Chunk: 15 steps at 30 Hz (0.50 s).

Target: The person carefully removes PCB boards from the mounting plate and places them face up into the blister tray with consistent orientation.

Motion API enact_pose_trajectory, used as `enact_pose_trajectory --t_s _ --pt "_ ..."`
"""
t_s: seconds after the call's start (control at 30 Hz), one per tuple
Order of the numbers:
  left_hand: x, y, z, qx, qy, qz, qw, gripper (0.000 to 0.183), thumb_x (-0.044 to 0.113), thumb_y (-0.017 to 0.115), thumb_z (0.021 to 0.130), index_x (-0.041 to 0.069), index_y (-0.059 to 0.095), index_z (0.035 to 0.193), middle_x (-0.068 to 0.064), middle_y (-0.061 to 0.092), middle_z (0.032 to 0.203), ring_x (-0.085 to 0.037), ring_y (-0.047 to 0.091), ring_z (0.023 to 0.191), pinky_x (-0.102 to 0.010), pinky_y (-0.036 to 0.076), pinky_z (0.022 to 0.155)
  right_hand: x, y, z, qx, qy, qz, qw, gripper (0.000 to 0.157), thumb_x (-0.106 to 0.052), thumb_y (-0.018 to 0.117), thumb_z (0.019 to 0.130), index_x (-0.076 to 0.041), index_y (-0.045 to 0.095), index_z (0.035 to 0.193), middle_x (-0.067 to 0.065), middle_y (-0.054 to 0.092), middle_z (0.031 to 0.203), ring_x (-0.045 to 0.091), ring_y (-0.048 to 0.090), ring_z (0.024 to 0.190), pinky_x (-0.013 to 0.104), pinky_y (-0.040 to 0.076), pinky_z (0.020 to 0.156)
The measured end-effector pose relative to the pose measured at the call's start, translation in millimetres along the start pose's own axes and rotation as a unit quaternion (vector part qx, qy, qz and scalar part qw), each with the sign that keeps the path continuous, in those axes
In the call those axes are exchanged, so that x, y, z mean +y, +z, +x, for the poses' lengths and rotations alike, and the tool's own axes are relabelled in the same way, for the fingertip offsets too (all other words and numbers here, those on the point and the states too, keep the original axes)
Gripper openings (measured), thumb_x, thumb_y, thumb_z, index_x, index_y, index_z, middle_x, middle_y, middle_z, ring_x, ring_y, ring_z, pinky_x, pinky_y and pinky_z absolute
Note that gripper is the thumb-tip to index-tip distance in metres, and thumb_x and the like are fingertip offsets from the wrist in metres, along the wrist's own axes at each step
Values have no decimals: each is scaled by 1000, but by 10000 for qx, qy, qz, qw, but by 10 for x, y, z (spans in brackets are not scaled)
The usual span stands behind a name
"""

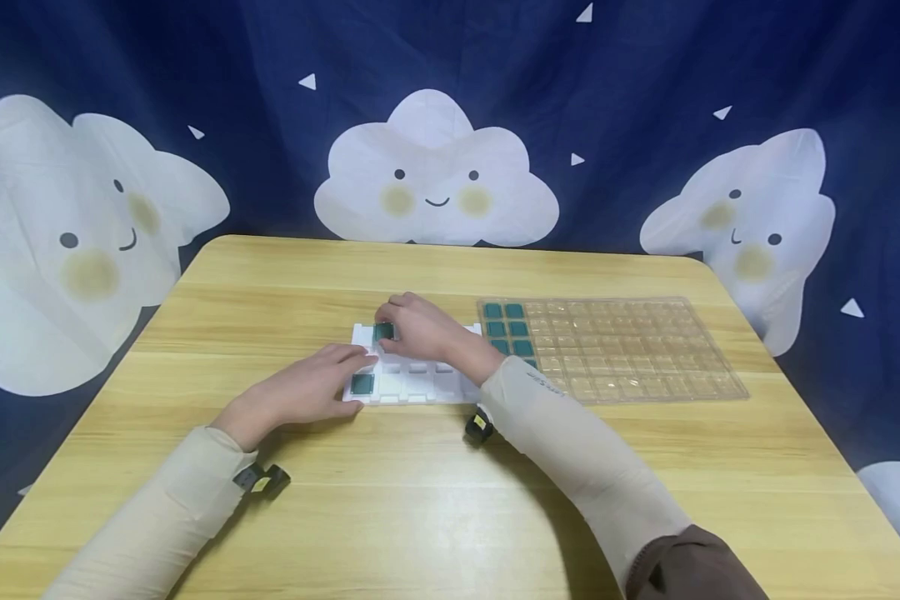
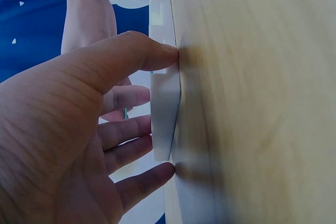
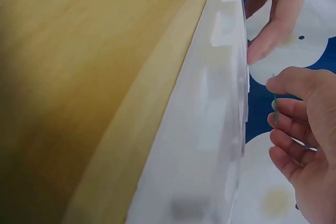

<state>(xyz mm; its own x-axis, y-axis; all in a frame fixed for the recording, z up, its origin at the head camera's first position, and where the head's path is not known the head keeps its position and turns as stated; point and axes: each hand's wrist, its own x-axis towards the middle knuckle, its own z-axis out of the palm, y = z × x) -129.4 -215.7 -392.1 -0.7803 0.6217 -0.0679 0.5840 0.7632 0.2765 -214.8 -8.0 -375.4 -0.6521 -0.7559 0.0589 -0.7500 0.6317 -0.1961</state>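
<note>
A thin dark green square piece (image 1: 384,332) is pinched between the thumb and fingers of my right hand (image 1: 423,332), over the back left of a white tray with compartments (image 1: 418,388). In the right wrist view the green piece (image 3: 275,109) shows edge-on, above the tray's top. My left hand (image 1: 307,387) rests at the tray's left end. Its thumb (image 2: 157,55) presses on the front side, and its loosely extended fingers reach over the left part. Another green square (image 1: 362,384) lies in the front left compartment. My right hand and forearm hide part of the tray.
Right of the white tray lies a larger clear plastic tray (image 1: 630,350) with many small compartments. Several green squares (image 1: 498,328) fill its left columns, partly behind my right wrist. Both lie on a wooden table (image 1: 390,517), with a dark blue cloud-patterned curtain (image 1: 270,167) behind it.
</note>
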Motion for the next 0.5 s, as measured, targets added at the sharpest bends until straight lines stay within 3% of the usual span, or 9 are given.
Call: enact_pose_trajectory --t_s 0.5 --pt "-14 17 17 -28 18 37 10000 71 35 69 87 1 46 144 -21 43 145 -37 37 135 -51 33 111 39 -67 -188 -99 -87 -489 9987 41 -34 64 92 -11 62 126 1 61 118 18 53 115 30 37 107"
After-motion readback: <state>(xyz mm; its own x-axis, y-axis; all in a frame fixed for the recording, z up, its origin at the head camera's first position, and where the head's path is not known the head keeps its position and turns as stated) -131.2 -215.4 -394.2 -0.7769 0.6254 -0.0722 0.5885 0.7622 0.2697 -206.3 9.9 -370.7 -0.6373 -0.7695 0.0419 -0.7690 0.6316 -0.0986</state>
